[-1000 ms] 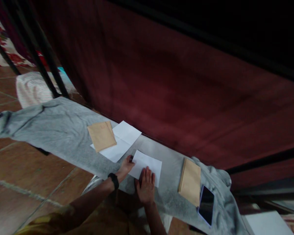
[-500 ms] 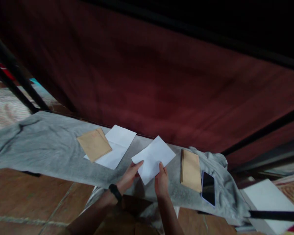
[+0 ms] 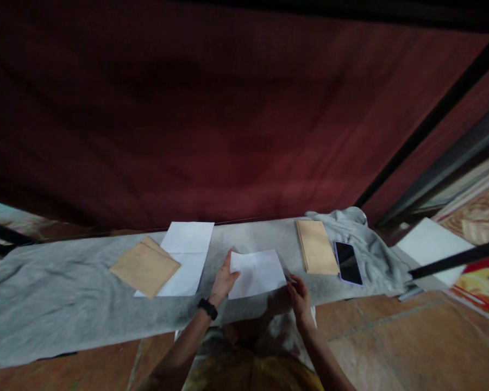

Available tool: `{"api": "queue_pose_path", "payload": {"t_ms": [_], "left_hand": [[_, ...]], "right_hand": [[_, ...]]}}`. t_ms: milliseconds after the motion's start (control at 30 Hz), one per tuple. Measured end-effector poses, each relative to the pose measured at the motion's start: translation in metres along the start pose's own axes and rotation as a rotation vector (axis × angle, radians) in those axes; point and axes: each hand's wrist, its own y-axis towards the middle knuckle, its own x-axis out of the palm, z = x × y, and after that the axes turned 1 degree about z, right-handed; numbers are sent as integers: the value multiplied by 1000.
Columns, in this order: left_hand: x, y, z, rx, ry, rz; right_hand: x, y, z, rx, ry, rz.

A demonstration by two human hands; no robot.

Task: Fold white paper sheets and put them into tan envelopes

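A white paper sheet [image 3: 257, 273] lies low over the grey cloth, between my hands. My left hand [image 3: 225, 281] grips its left edge, thumb on top, with a black watch on the wrist. At the sheet's lower right corner is my right hand [image 3: 299, 296], its fingers bent together; what they pinch there is too small to make out. To the left, brown envelopes [image 3: 144, 267] overlap a creased white sheet [image 3: 189, 250]. A stack of brown envelopes [image 3: 318, 247] rests to the right, beside a dark-screened phone [image 3: 349, 263].
The long narrow surface is covered by grey cloth [image 3: 65, 293]. A dark red fabric [image 3: 236, 119] hangs behind it. Black bars [image 3: 432, 117] stand at the right, near a white box [image 3: 430, 244] on the tiled floor [image 3: 391, 336].
The held sheet has turned from a slant to nearly level. My right hand has moved from its lower middle to its right corner. The camera view has turned as well.
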Motion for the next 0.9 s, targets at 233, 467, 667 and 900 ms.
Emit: {"api": "queue_pose_path", "payload": {"t_ms": [233,467,667,900], "left_hand": [[16,-14,-7,-39,129,44],[22,-17,-13,134,436,202],[57,-17,-10,381,683,91],[72,-10,-18,414,757,6]], "right_hand": [[29,-4,-9,-519,-472,-193],[93,8,-7,-787,-1070,-399],[94,11,-5,-754,-1096,-419],[99,24,-5,-817,-1092,-484]]}}
